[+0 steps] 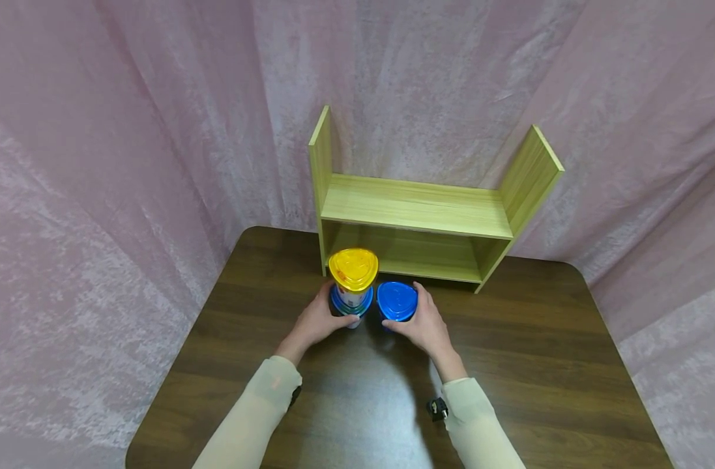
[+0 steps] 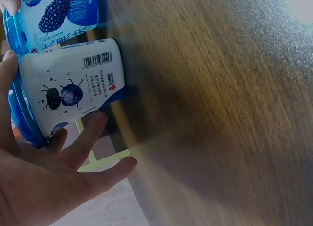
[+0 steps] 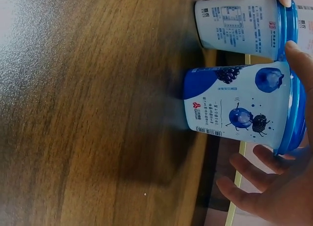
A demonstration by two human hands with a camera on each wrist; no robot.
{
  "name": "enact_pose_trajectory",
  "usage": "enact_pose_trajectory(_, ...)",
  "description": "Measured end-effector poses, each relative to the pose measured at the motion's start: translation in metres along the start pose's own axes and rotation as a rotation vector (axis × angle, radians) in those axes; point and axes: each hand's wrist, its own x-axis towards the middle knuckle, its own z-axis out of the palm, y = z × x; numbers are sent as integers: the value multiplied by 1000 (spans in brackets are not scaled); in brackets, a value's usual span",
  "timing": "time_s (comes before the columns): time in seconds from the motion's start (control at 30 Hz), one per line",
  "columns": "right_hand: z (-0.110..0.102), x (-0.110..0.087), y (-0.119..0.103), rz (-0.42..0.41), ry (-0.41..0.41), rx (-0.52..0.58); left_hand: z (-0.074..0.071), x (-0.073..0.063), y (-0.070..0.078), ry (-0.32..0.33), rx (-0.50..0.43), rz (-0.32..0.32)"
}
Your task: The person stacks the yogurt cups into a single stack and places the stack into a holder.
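Two white yogurt cups with blue lids and printed berries stand side by side in front of the shelf. My left hand (image 1: pixel 317 322) grips the left blue-lidded cup (image 2: pixel 73 86) near its lid, thumb on the near side. On top of that cup sits a yellow-lidded cup (image 1: pixel 354 269), its white body mostly below the lid in the head view. My right hand (image 1: pixel 427 327) holds the other blue-lidded cup (image 3: pixel 239 101) round its lid, thumb in front and fingers behind. A narrow gap separates the two blue lids in the head view.
Just behind the cups stands a light wooden two-level shelf (image 1: pixel 416 203) with upright side panels. The brown wood-grain table (image 1: pixel 527 365) has rounded far corners. Pink velvet curtains (image 1: pixel 175 130) hang behind and at both sides.
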Motion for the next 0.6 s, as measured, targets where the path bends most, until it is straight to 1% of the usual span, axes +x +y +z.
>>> enact_pose_trajectory(0.27, 4, 0, 2, -3, -4, 5, 0, 0, 0, -6, 0, -7)
enact_pose_trajectory(0.6, 5, 1, 5, -11, 4, 9, 0, 1, 0, 5, -1, 3)
